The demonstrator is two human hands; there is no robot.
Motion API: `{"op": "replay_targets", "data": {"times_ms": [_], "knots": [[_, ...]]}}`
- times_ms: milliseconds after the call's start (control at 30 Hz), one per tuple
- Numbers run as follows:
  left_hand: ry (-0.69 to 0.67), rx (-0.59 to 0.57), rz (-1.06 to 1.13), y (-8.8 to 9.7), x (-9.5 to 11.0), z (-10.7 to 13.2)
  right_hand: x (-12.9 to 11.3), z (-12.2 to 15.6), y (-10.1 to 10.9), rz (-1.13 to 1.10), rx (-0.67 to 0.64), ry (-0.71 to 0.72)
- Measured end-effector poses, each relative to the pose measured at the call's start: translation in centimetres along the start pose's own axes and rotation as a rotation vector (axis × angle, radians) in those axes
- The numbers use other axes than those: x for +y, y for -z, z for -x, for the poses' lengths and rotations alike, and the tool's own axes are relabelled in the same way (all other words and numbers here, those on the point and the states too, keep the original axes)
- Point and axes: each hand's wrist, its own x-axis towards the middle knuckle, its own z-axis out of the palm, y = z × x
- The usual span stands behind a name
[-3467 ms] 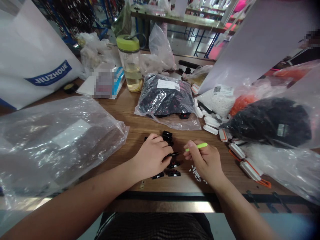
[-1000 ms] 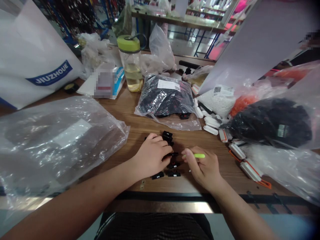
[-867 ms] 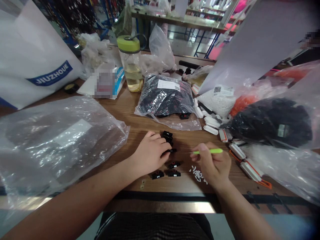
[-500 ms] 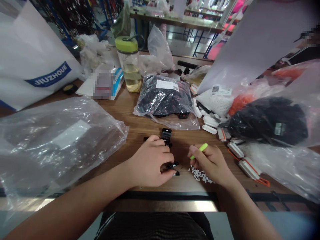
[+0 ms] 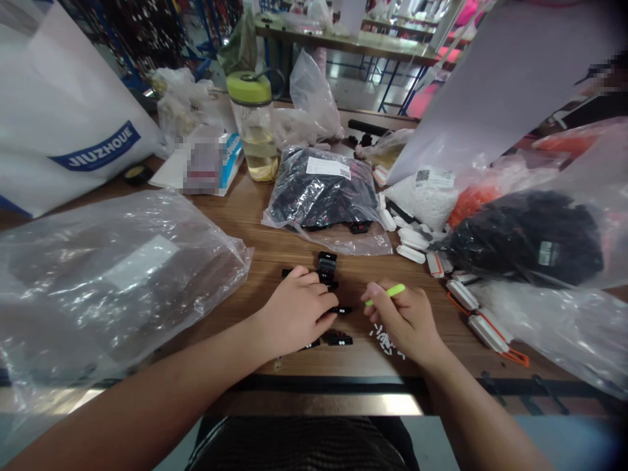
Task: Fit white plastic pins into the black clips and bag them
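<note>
My left hand [image 5: 299, 313] is closed, its thumb and fingertips on a small black plastic part [image 5: 342, 310] with two white dots on its end. More black parts like it lie about that hand: one black part [image 5: 339, 339] nearer me, partly in shade, and a larger black piece [image 5: 326, 263] beyond the fingers. In my right hand [image 5: 405, 317] is a slim yellow-green stick-shaped tool [image 5: 390, 294], gripped between thumb and fingers; its tip is hidden. Under and beside this hand lies a scatter of tiny white pieces [image 5: 385, 340], partly covered by it.
Beyond my hands lies a clear bag of black parts [image 5: 326, 190]. A green-lidded bottle [image 5: 252, 124] stands behind it. Left is a large clear plastic bag [image 5: 122, 275]; right are white-and-orange pieces [image 5: 488, 332] and a bag of black material [image 5: 530, 239]. The table's edge [image 5: 343, 402] runs in front.
My left hand has shifted slightly away from me, with the black part at its fingertips; the black parts nearer me show more. My right hand has moved a little left with the yellow-green tool.
</note>
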Motion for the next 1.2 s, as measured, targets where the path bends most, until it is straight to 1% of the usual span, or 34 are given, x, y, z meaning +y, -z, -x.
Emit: {"op": "replay_targets", "data": {"times_ms": [133, 200, 367, 567, 767, 1000, 1200], "knots": [[0.047, 0.018, 0.029, -0.12, 0.26, 0.00, -0.45, 0.33, -0.23, -0.071, 0.143, -0.010], [0.052, 0.024, 0.033, -0.23, 0.30, 0.02, -0.62, 0.37, -0.46, -0.056, 0.168, 0.014], [0.054, 0.020, 0.029, -0.35, 0.29, -0.05, -0.49, 0.28, -0.78, -0.010, 0.162, 0.058], [0.062, 0.011, 0.018, -0.27, 0.35, -0.05, -0.14, 0.45, -0.77, 0.019, 0.125, 0.051], [0.064, 0.014, 0.021, -0.29, 0.42, -0.05, -0.13, 0.47, -0.76, 0.012, 0.151, 0.037], [0.071, 0.020, 0.019, -0.37, 0.47, -0.04, -0.44, 0.21, -0.83, 0.049, 0.118, 0.046], [0.050, 0.014, 0.021, -0.53, 0.26, -0.02, -0.41, 0.26, -0.85, 0.124, 0.080, 0.038]]}}
